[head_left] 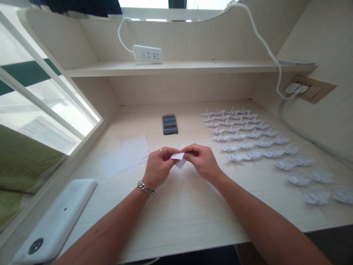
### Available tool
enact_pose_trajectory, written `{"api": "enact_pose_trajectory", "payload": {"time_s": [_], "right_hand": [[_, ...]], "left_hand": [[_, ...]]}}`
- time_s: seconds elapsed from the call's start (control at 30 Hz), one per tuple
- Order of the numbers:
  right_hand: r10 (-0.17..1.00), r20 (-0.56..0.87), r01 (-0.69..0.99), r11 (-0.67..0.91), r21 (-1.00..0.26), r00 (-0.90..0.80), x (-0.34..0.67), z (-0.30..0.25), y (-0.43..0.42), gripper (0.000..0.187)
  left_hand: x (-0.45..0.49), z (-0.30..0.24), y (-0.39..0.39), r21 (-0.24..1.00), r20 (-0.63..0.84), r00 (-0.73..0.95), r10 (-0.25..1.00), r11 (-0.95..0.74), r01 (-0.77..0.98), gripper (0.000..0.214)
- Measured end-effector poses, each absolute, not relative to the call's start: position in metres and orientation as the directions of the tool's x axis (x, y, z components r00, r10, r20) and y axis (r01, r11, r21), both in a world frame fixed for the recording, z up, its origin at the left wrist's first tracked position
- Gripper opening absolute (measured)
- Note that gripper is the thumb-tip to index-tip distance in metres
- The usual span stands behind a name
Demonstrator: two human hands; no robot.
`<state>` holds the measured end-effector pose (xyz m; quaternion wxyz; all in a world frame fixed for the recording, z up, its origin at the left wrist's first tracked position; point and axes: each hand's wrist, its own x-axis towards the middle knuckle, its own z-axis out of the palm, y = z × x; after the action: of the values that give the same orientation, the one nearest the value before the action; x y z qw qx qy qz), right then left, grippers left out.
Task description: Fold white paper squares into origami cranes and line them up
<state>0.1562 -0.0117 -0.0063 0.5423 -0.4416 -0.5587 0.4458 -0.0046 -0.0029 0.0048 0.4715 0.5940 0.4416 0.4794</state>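
Note:
Between my two hands, above the middle of the pale desk (176,217), is a small folded white paper (179,158). My left hand (160,165), with a ring and a chain bracelet at the wrist, pinches its left side. At the right side, my right hand (202,160) is closed on the same paper with thumb and fingers. The fingertips of both hands nearly meet at the top edge, and a pointed flap hangs below. Loose white paper sheets (125,156) lie to the left of my left hand. Rows of folded paper cranes (248,134) stand on the right.
A dark phone-like object (170,124), partly pixelated, lies behind my hands. At the front left rests a long white device (57,221). A white power strip (147,54) sits on the shelf (193,68), its cord running to a wall socket (313,88) at the right.

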Motion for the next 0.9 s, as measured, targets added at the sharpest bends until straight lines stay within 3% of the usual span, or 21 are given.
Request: {"api": "enact_pose_trajectory", "payload": {"time_s": [0.17,0.5,0.7,0.9], "right_hand": [[0.99,0.136,0.026,0.137,-0.99,-0.039,0.155,-0.01,-0.0089,0.018],[0.997,0.07,-0.044,0.068,-0.997,-0.039,0.1524,-0.0069,-0.0097,0.026],[0.996,0.092,-0.075,0.092,-0.993,-0.001,0.1534,-0.0101,-0.0082,0.023],[0.974,0.221,0.15,0.226,-0.963,-0.053,0.1543,-0.0069,-0.0111,0.014]], "left_hand": [[-0.0033,0.0063,-0.0016,0.999,0.039,0.2,0.979,-0.043,0.019,0.03],[-0.0018,0.0059,0.0008,0.915,-0.06,0.307,0.95,0.175,-0.363,0.028],[-0.005,0.0047,0.0011,0.913,-0.063,0.334,0.94,0.19,-0.361,0.023],[-0.0044,0.0036,0.0014,0.972,-0.036,0.319,0.947,0.107,-0.21,0.027]]}}
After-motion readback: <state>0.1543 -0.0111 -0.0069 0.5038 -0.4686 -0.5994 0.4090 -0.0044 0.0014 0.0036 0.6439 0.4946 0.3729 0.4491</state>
